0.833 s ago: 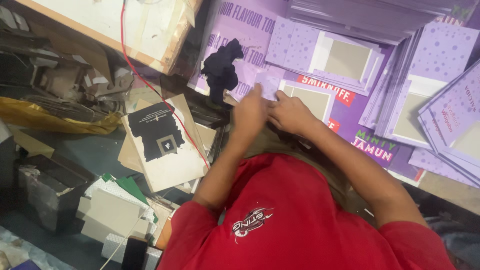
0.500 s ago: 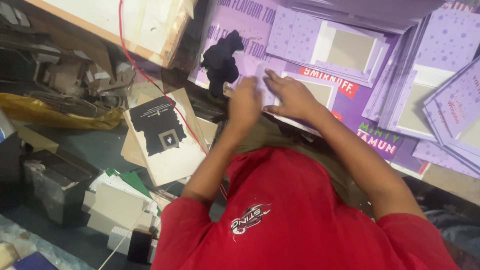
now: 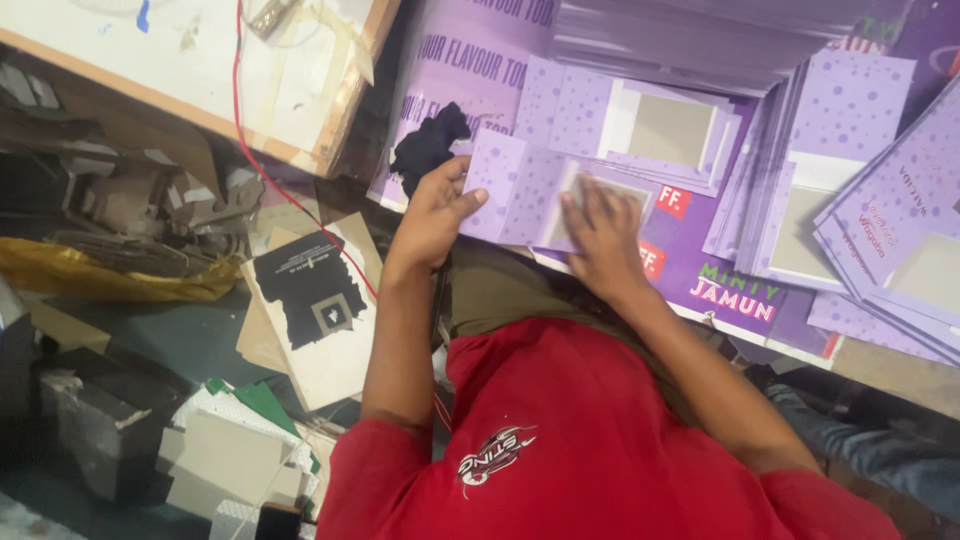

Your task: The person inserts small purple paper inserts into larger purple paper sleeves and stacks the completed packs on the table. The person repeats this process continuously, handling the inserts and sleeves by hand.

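Observation:
A purple dotted card sheet with a pale cut-out window lies flat in front of me on the purple printed sheets. My left hand grips its left flap between thumb and fingers. My right hand lies flat, fingers spread, pressing on the sheet over the window. A black cloth lies just beyond my left hand.
Stacks of purple dotted window cards fan out to the right and behind. A white board with a wooden edge and a red wire are at upper left. Cardboard scraps, grey boxes and a yellow bag lie at left.
My hands were together over the sheet; now they have spread apart, the left taking the sheet's left flap and the right flattening onto it. The view has shifted closer.

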